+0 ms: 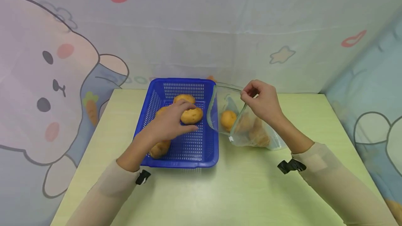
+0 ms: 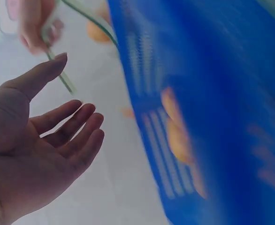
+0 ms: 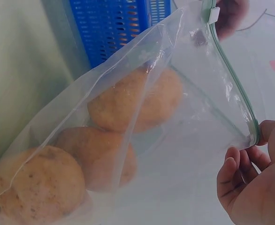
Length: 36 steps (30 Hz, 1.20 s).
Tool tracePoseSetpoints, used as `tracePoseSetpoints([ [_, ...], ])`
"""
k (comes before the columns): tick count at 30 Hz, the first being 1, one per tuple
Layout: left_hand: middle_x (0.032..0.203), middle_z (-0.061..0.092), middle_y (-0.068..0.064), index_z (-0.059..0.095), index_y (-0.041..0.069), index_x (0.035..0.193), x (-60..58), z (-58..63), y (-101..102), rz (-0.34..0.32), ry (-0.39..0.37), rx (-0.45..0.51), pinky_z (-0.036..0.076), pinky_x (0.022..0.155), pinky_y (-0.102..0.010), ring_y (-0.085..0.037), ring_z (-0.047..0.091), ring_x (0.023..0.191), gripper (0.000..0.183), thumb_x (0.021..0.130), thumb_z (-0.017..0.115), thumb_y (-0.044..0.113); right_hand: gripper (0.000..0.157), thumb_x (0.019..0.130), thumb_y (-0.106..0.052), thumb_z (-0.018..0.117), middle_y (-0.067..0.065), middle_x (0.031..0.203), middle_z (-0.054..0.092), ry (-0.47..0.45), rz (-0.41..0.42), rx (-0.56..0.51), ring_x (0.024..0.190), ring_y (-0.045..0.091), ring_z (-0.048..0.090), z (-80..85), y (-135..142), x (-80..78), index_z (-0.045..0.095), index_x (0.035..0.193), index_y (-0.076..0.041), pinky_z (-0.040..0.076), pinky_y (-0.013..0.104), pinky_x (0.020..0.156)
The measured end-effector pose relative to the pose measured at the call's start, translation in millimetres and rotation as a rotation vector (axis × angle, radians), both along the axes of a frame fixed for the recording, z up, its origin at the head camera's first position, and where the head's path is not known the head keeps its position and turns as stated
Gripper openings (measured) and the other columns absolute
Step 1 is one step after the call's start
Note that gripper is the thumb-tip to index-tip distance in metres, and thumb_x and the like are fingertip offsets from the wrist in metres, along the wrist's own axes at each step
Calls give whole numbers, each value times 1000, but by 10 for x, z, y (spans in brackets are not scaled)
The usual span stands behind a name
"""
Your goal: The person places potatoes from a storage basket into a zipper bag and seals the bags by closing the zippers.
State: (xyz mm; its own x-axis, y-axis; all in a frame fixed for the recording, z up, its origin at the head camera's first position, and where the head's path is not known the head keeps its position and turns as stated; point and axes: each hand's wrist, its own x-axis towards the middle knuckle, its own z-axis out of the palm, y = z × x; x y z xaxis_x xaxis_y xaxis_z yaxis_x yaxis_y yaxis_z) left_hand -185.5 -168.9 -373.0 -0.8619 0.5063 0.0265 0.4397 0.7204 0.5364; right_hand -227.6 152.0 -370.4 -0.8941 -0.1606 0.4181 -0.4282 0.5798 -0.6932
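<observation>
"Where is the bag?"
"Just beside the basket; the right hand is pinching its rim."
"And the left hand?"
"Above the basket's potatoes, thumb apart from the fingers, holding nothing."

basket on table, potatoes in it, bag just right of basket, more potatoes inside, backdrop behind
</observation>
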Motion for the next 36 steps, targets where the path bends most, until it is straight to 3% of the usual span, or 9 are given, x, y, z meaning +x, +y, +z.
tracePoseSetpoints([
  [4,150,55,-18,57,0,147,43,-176,-381,74,-41,-47,45,114,-57,-39,54,137,68,92,85,30,8,94,-6,67,7,80,70,-2,6,3,73,21,62,-11,-16,-14,72,87,-6,48,28,72],
  [8,151,52,-26,53,-6,148,109,-369,-590,130,-115,-98,44,114,-60,-45,51,139,70,94,84,25,8,94,-7,67,6,79,70,-6,6,7,73,21,63,-23,-14,-19,71,87,-6,48,29,72],
  [13,151,49,-29,51,-8,148,178,-533,-669,174,-197,-134,45,113,-61,-46,50,138,72,93,84,26,8,94,-7,67,6,79,70,-10,8,5,73,21,63,-34,-2,-25,71,87,-6,49,28,72],
  [22,132,58,-23,58,-6,139,173,-633,-622,134,-184,-271,55,99,-54,-36,60,111,65,89,87,23,8,94,-7,67,6,79,70,-13,18,-1,73,21,63,-52,1,-46,71,87,-6,49,28,72],
  [26,132,59,-22,61,-3,136,143,-624,-592,78,-164,-221,56,97,-52,-33,61,110,60,89,87,24,8,94,-7,67,6,79,69,-12,15,-9,73,21,62,-47,12,-42,71,87,-6,48,28,71],
  [29,135,59,-18,61,0,138,115,-541,-519,7,-140,-113,55,100,-51,-30,62,113,61,90,86,28,8,93,-6,67,6,79,69,-23,15,-19,73,22,62,-56,16,-32,71,87,-6,48,27,71],
  [36,139,59,-9,60,7,143,-19,-125,-64,-45,-18,259,60,97,-43,-27,62,124,63,91,87,31,8,93,-7,68,5,79,69,-21,21,-5,74,21,62,-69,-2,-30,71,86,-8,48,29,72],
])
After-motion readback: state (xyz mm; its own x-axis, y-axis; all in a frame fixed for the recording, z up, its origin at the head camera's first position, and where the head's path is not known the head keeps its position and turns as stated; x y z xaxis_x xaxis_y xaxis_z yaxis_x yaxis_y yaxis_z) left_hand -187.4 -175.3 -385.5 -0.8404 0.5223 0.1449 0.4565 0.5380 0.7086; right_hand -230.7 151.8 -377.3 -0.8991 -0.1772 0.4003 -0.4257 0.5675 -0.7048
